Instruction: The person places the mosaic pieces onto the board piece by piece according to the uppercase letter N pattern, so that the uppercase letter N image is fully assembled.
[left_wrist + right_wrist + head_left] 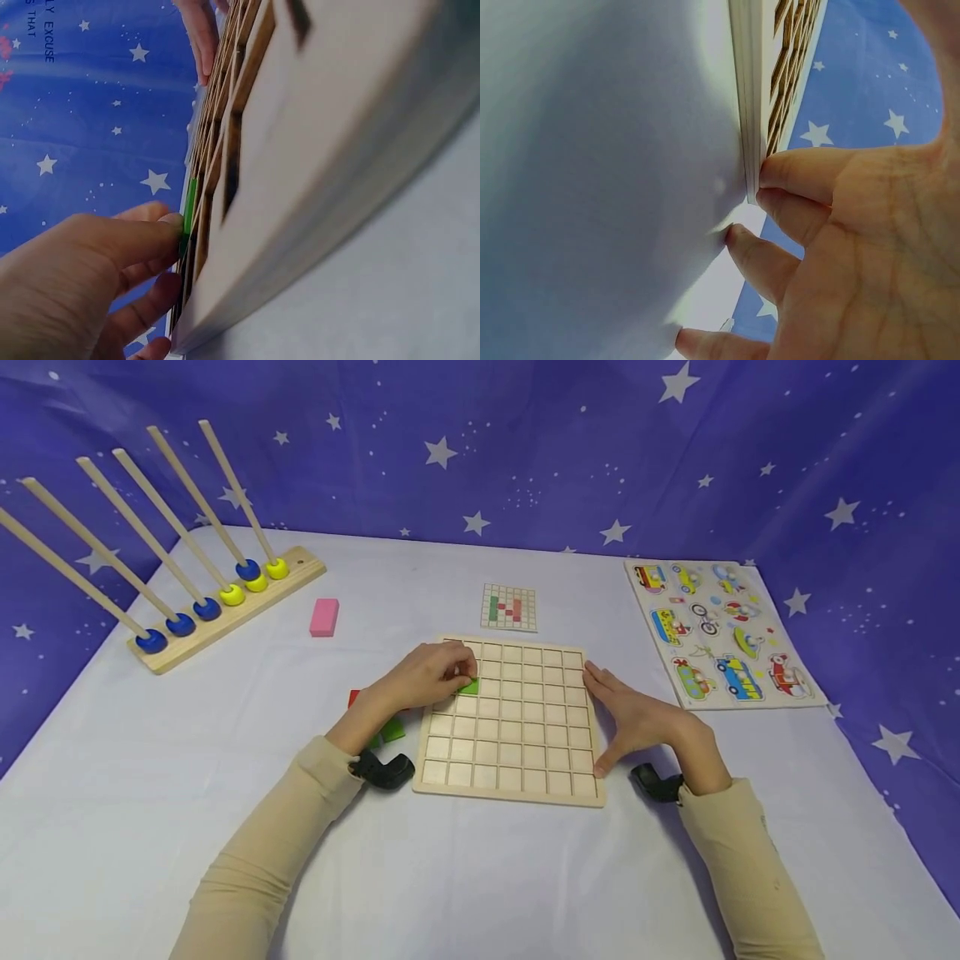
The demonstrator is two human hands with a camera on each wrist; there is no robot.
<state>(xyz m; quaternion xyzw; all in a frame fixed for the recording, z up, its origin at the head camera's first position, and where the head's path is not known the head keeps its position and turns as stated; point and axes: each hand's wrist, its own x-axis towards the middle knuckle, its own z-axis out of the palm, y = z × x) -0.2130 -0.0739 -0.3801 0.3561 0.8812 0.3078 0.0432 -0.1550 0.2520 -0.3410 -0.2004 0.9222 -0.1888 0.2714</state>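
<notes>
A square wooden grid board (pixel 510 731) lies flat on the table, its recessed cells mostly bare. Over its upper left part, my left hand (pixel 431 675) pinches a green tile (pixel 470 687) between thumb and fingers. In the left wrist view that green tile (pixel 188 206) is seen edge-on at the thumb tip, by the grid. My right hand (pixel 637 718) rests against the board's right edge, fingers and thumb stretched apart. Beside the left forearm lie a few green tiles (pixel 393 730) and a red tile (pixel 353 697), partly hidden by the arm.
Behind the board lies a pattern card (pixel 509 607) with green and red squares. A pink block (pixel 324 617) and a wooden peg stand (pixel 225 610) with blue and yellow beads are at the left. A vehicle picture puzzle (pixel 723 635) lies at the right.
</notes>
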